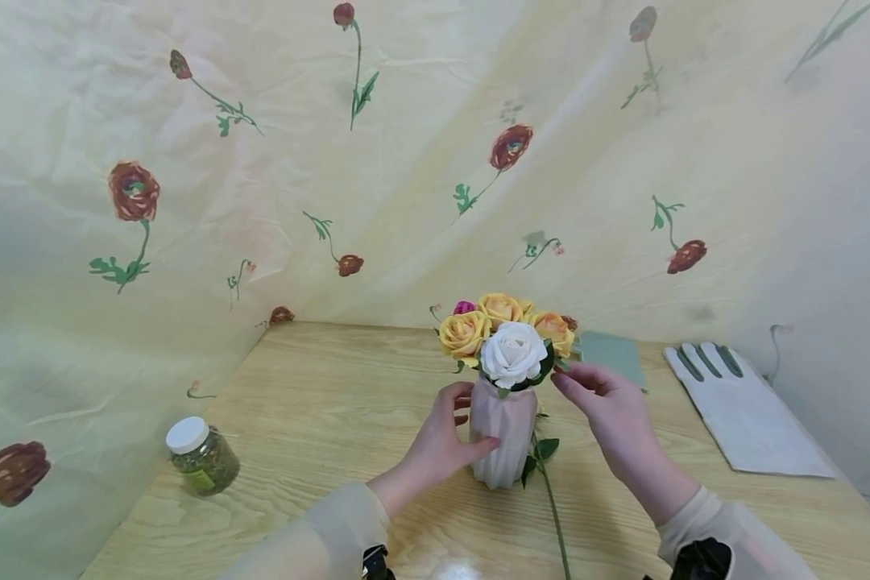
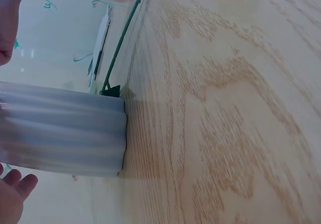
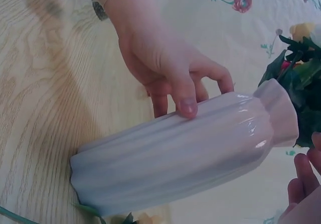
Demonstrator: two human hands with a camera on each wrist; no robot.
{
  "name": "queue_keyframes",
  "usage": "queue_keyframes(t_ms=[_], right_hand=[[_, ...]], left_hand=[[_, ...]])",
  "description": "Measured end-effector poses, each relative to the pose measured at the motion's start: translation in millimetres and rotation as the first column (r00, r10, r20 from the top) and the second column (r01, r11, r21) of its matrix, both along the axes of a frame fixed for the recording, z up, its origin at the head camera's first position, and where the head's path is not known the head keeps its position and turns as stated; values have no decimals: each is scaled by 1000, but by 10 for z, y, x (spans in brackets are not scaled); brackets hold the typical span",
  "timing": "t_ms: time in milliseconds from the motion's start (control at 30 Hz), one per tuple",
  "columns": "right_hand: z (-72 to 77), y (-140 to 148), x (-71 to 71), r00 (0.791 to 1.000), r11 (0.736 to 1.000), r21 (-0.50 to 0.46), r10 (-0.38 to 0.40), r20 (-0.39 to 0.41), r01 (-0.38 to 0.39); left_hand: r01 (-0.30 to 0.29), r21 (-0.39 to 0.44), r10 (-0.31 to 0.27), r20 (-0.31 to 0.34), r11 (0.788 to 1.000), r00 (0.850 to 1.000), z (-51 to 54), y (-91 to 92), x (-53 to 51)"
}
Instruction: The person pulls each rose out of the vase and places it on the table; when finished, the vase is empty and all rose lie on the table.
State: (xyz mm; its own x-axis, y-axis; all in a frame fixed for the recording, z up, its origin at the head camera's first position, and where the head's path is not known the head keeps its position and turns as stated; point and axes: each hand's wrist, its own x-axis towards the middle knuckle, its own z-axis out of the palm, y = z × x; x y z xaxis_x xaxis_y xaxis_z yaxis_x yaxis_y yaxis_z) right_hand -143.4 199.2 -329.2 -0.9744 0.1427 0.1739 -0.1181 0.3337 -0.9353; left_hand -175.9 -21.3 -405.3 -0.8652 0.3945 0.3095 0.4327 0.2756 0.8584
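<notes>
the left hand is wrapped round a glossy, ribbed, pinkish-white vase standing upright between the two hands, and the right hand is apart from the left, up beside the yellow-orange roses and big ruffled white rose in the vase, though i can't tell if it's pinching anything. a long thin green stem with dark leaves lies on the light wood-grain table between the hands, just right of the vase. there's a clear jar with a round white lid well left of the left hand.
</notes>
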Motion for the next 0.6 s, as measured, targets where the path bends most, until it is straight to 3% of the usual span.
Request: queue_keyframes(t_ms=[267, 600], right_hand=[[107, -49, -17, 1000, 999, 32, 7, 4, -7], [147, -142, -57, 997, 990, -141, 19, -77, -30]], left_hand=[[39, 26, -40, 21, 999, 999, 20, 4, 6], [40, 25, -41, 64, 999, 997, 7, 9, 0]])
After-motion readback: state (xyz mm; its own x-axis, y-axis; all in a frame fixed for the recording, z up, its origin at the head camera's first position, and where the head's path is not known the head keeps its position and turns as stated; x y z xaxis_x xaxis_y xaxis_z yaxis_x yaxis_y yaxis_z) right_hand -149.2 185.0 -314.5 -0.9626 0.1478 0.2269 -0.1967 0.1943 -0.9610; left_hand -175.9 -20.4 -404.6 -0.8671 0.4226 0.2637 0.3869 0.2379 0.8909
